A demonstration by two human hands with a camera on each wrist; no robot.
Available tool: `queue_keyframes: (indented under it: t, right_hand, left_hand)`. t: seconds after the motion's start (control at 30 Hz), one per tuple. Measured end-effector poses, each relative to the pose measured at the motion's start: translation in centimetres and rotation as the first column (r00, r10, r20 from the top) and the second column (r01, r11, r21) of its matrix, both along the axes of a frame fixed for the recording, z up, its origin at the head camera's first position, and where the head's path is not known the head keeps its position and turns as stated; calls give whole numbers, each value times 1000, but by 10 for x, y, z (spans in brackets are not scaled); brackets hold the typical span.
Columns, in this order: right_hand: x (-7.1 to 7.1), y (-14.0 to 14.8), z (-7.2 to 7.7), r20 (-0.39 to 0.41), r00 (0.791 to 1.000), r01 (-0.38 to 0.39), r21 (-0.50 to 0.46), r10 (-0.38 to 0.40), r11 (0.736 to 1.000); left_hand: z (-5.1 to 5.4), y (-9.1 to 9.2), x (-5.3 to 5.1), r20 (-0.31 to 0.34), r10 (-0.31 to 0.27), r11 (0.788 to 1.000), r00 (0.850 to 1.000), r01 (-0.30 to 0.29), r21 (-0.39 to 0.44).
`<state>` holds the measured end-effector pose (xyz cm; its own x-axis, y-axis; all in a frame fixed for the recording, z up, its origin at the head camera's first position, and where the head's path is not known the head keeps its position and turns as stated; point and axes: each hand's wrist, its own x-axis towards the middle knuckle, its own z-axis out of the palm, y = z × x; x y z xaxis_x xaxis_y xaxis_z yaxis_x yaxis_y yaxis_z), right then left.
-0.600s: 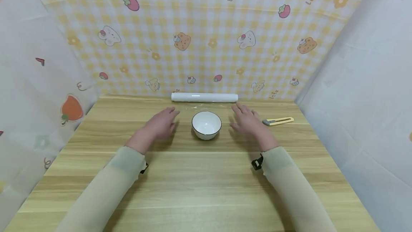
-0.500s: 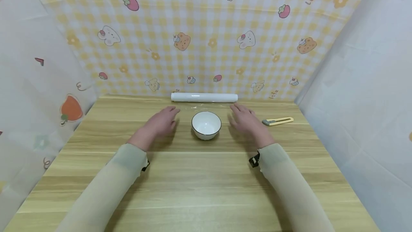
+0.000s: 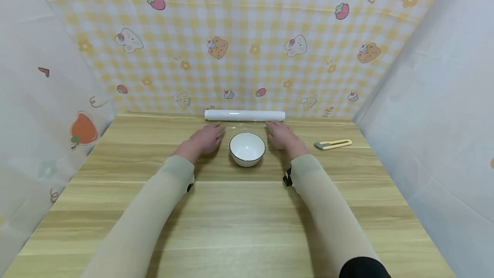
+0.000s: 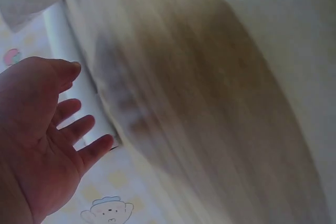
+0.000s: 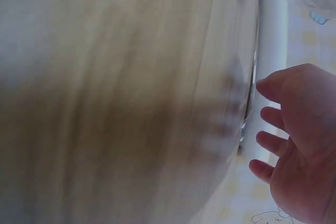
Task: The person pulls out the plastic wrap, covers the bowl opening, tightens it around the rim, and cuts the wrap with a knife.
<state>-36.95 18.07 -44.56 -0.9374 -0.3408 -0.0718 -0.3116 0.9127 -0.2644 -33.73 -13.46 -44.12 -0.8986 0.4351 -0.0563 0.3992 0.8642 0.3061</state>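
Note:
A white bowl with a dark rim [image 3: 247, 148] stands upright between the two hands in the head view. Behind it lies a long white roll [image 3: 245, 115], with a thin strip of clear film [image 3: 241, 127] showing along its front. To the left of the bowl is my left hand [image 3: 208, 138], its fingers parted and holding nothing. My right hand [image 3: 281, 134] is on the bowl's other side, its fingertips close to the roll's right part; whether they touch it I cannot tell. In the left wrist view, the palm and spread fingers of the left hand [image 4: 58, 129] appear before the roll.
A yellow and grey utility knife [image 3: 333, 144] lies on the wooden table [image 3: 239, 226], to the right of the right hand. A checked cloth [image 3: 254, 25] hangs directly behind the roll. Pale cloths hang on both sides.
Both hands have moved inward and come closer to the bowl and the roll. The bowl, roll and utility knife have stayed in place.

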Motion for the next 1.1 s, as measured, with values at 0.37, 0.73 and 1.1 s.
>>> queue_keyframes:
  t: [0.37,0.73,1.1]
  right_hand:
    - [-13,-4,-7,49,996,66,128,-72,990]
    - [-20,-3,-8,-116,993,38,142,-22,989]
    - [-22,2,-7,-151,988,43,127,-24,991]
  left_hand:
    - [-3,5,-9,20,-3,996,1000,4,-95]
    - [-7,0,-22,-57,61,998,997,-60,17]
    - [-10,-2,-26,-69,120,981,990,-108,158]
